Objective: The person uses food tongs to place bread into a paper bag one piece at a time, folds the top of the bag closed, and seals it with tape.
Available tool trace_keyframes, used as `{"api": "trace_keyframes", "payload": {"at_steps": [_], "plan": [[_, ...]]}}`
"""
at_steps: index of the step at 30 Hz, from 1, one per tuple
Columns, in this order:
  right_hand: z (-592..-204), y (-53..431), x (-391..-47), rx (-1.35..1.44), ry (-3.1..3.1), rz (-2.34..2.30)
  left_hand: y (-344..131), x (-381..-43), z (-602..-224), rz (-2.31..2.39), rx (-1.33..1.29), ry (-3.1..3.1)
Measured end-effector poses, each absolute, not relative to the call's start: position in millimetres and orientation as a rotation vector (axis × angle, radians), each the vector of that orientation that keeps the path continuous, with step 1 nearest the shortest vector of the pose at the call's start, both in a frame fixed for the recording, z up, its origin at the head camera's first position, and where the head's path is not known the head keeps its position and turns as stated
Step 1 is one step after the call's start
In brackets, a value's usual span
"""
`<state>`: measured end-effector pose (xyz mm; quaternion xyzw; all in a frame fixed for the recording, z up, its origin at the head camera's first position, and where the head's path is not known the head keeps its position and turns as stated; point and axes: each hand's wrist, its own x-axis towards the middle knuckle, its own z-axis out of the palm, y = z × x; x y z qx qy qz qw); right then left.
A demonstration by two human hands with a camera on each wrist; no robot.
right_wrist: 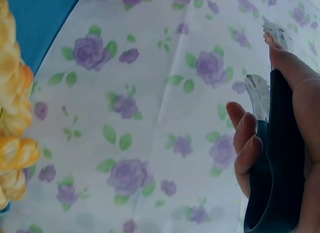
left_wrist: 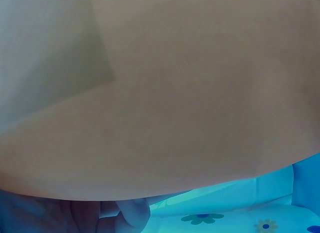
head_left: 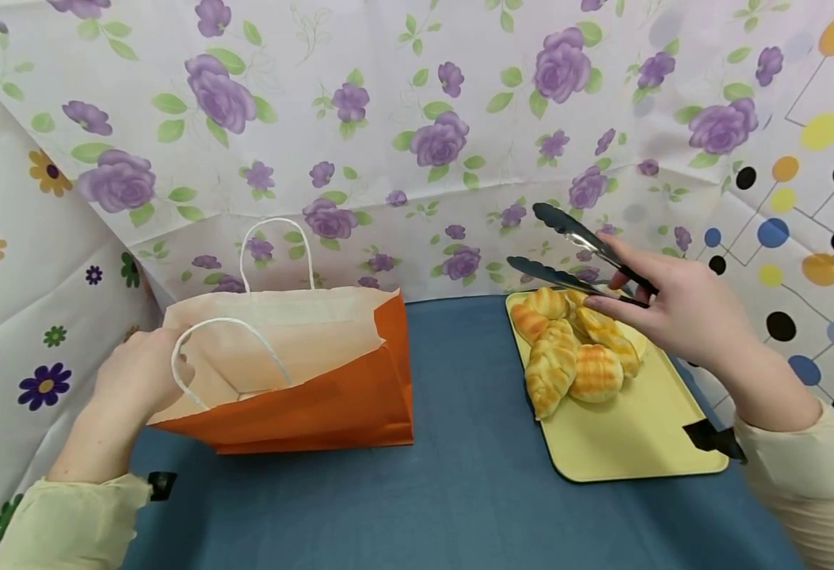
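An orange paper bag [head_left: 331, 412] with white handles stands open-topped on the left of the blue table. At its left edge my left hand [head_left: 135, 368] grips the rim, part of the fingers hidden behind the paper. My right hand [head_left: 695, 305] holds black-tipped tongs [head_left: 591, 241] between thumb and fingers, the two arms spread apart and nothing between them. They hang over the back of a yellow tray [head_left: 637, 443]. Several bread rolls [head_left: 552, 368] lie bunched on the tray's back left part. In the right wrist view, fingers [right_wrist: 247, 148] wrap the dark tongs handle.
A flowered cloth [head_left: 388, 119] hangs behind the table. Side cloths close in the left and right, the right one with coloured dots [head_left: 823, 269]. A strip of blue tablecloth [head_left: 459, 372] separates bag and tray. The left wrist view is mostly blocked by skin.
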<state>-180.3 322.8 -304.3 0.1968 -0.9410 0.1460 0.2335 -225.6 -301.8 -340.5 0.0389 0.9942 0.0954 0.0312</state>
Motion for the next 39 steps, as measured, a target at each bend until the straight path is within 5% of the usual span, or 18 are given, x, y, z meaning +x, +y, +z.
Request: {"api": "trace_keyframes", "payload": {"at_steps": [18, 39], "plan": [[-341, 370, -169, 0.303, -2.795, 0.424, -302, -219, -345, 0.287, 0.138, 3.091], [-394, 404, -171, 0.467, -3.225, 0.255, -298, -219, -344, 0.276, 0.127, 3.095]]}}
